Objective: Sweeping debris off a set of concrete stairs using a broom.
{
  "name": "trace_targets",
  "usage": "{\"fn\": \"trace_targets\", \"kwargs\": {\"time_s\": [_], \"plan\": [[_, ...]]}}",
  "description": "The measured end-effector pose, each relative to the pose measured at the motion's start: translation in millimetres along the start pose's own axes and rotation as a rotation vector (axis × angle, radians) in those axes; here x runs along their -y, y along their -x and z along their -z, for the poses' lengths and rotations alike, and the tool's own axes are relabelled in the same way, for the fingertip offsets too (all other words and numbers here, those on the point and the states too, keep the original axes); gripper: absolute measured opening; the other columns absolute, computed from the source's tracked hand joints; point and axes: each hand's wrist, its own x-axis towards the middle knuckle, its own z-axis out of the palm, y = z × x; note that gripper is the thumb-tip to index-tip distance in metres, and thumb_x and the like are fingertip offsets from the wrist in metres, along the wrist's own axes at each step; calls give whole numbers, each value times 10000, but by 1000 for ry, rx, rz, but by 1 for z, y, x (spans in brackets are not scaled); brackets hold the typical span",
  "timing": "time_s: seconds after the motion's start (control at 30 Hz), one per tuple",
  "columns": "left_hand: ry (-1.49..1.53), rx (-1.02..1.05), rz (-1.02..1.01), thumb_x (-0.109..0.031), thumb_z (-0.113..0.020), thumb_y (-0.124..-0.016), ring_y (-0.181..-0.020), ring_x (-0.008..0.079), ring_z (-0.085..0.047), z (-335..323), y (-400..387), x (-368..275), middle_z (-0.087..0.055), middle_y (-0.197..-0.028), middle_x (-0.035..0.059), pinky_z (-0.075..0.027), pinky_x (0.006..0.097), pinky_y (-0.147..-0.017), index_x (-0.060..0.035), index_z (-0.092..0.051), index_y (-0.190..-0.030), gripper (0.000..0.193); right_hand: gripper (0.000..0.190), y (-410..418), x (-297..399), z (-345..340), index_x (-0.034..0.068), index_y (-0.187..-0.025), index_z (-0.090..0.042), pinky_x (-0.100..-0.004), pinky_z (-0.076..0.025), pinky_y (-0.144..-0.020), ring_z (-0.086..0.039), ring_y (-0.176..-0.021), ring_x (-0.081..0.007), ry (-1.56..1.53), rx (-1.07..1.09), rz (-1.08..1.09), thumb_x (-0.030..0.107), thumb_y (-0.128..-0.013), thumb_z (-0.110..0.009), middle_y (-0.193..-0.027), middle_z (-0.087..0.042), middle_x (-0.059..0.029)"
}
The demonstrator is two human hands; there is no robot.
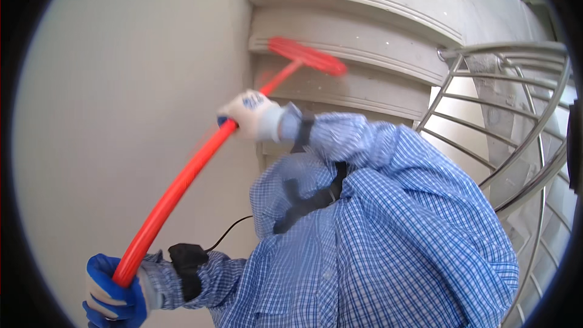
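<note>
Both my hands grip a red long-handled tool [182,177], with its pole running diagonally from lower left to upper middle. My left hand [116,289], in a white and blue work glove, is closed around the near end of the pole. Farther along, my right hand [249,113], gloved the same way, wraps the pole below the head. The crosswise red head [307,56] is motion-blurred, so I cannot tell whether it is a broom or a squeegee. It appears over the stair treads [346,38]; contact with them is unclear.
A plain pale wall [136,77] rises along the left. Grey steps with grooved edges and pale specks climb ahead. On the right curves a metal stair railing [492,105] with several bars. A thin black cable [227,230] hangs near my left sleeve.
</note>
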Motion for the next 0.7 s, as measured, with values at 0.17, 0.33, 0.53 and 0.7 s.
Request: {"fn": "trace_targets", "kwargs": {"time_s": [0.17, 0.33, 0.53, 0.7], "plan": [[530, 169, 570, -123, -540, -813, -321, 55, -343, -16, -3, 144, -336, -384, -76, -315, 218, -378, -187, -356, -455, 407, 156, 93, -60, 61, 119, -846, -645, -433, -501, -719, -635, -799, -357, -27, 148, -342, 159, -698, -615, -800, -654, -148], [-636, 1106, 330, 13, -549, -852, -608, 119, -526, -67, 166, 303, -520, -643, 49, -423, 263, -524, -1, -542, -794, 61, 111, 235, -313, 46, 163, -773, -676, -423, -482, -702, -638, -785, -313, 293, -423, -841, 199, -676, -638, -802, -671, -114], [-370, 429, 720, -33, -496, -895, -492, 168, -481, -77, 105, 224, -529, -601, 108, -401, 285, -434, 56, -550, -870, 107, 67, 115, -233, -4, 188, -677, -656, -423, -455, -740, -614, -812, -307, 141, -607, -468, 238, -712, -626, -749, -655, -94], [-880, 902, 133, 76, -442, -909, -504, 138, -434, -110, 108, 182, -421, -681, 59, -407, 301, -460, 75, -479, -1224, 317, 63, -5, -181, -60, 183, -716, -674, -399, -474, -744, -630, -799, -286, -90, -323, -304, 204, -725, -615, -774, -678, -78]]}}
